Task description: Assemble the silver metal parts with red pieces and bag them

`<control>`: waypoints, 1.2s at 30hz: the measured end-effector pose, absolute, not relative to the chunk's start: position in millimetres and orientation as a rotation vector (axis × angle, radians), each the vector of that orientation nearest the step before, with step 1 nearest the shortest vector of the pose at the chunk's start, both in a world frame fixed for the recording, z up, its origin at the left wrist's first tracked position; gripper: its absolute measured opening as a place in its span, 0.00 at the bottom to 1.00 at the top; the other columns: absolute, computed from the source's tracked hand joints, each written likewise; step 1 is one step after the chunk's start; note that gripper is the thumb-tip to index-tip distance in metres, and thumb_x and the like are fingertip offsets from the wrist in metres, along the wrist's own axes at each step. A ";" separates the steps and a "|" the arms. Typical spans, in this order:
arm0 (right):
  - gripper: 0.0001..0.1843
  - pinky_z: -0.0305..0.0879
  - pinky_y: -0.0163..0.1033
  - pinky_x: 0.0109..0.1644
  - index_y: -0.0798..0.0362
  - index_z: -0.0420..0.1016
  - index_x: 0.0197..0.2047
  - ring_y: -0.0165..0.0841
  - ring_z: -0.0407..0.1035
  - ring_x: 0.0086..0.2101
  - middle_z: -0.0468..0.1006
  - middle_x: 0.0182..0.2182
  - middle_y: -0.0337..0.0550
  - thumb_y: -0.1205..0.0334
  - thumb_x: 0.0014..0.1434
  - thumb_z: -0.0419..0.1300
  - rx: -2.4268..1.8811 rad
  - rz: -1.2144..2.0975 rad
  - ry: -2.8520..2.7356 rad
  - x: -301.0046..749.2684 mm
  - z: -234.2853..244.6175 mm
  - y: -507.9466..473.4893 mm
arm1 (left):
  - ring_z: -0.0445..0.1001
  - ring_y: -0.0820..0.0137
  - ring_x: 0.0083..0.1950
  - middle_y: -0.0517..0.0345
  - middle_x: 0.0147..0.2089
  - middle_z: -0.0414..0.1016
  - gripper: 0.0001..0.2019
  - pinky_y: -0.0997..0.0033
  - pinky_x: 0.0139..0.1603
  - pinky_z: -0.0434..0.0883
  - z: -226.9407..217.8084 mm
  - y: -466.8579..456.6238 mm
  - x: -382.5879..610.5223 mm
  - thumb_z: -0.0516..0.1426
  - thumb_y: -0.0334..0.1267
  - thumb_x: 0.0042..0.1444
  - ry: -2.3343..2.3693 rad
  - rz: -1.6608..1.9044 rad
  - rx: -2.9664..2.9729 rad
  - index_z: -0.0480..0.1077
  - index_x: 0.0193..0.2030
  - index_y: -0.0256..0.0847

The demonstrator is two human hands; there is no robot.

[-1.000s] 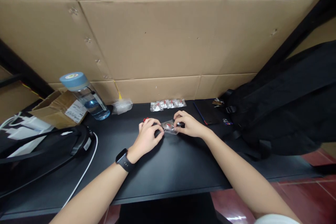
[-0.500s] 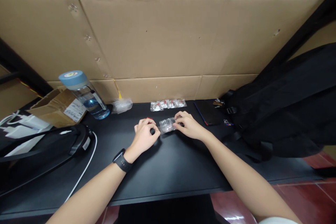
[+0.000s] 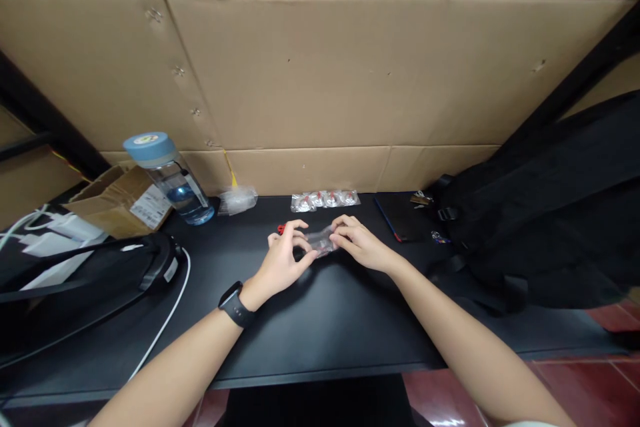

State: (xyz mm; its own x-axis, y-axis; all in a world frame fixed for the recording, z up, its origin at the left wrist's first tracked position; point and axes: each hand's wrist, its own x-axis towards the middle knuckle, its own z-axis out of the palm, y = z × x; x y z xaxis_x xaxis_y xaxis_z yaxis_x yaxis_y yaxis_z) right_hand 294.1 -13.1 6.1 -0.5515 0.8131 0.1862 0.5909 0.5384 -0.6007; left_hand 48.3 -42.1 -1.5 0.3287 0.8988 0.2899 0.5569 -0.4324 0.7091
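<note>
A small clear plastic bag [image 3: 321,240] is between my hands, low over the black table. My right hand [image 3: 357,241] is closed on its right end, thumb against fingers. At the bag's left end is my left hand [image 3: 287,255], its thumb and fingers apart. Whether a left fingertip touches the plastic I cannot tell. Something dark reddish shows through the bag, too blurred to name. Just behind my left fingers lies a small red looped item [image 3: 281,229], partly hidden.
Several clear packets with red bits [image 3: 325,199] lie in a row by the cardboard wall. Left are a pile of clear bags [image 3: 237,200], a water bottle [image 3: 183,190], an open carton [image 3: 123,203] and a white cable [image 3: 173,313]. A dark flat pouch [image 3: 400,215] and a black backpack [image 3: 545,213] are right.
My left fingers have spread from a closed pinch near the bag's left end. The reddish content now shows in the bag. My right hand keeps its hold; the view has shifted slightly.
</note>
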 end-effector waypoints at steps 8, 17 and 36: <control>0.13 0.58 0.49 0.53 0.50 0.74 0.44 0.43 0.65 0.49 0.74 0.47 0.50 0.56 0.73 0.51 -1.350 0.233 -2.410 281.2 3.7 -23.9 | 0.80 0.64 0.45 0.67 0.32 0.81 0.15 0.56 0.57 0.57 -0.1 -37.0 44.4 0.57 0.40 0.64 1.383 0.761 2.118 0.59 0.54 0.47; 0.18 0.52 0.57 0.61 0.45 0.79 0.56 0.50 0.58 0.61 0.73 0.63 0.49 0.64 0.65 0.59 -1.062 0.210 -2.560 274.4 3.4 -30.1 | 0.72 0.60 0.54 0.55 0.48 0.77 0.08 0.58 0.50 0.56 -3.7 -48.9 47.2 0.54 0.33 0.65 1.527 0.700 2.514 0.68 0.49 0.46; 0.05 0.57 0.57 0.57 0.47 0.84 0.39 0.46 0.64 0.58 0.76 0.57 0.47 0.57 0.64 0.67 -1.264 0.498 -2.325 278.2 -15.0 -13.9 | 0.77 0.64 0.56 0.62 0.42 0.84 0.22 0.59 0.53 0.53 -17.1 -33.9 38.7 0.53 0.28 0.64 1.454 0.785 2.274 0.58 0.62 0.50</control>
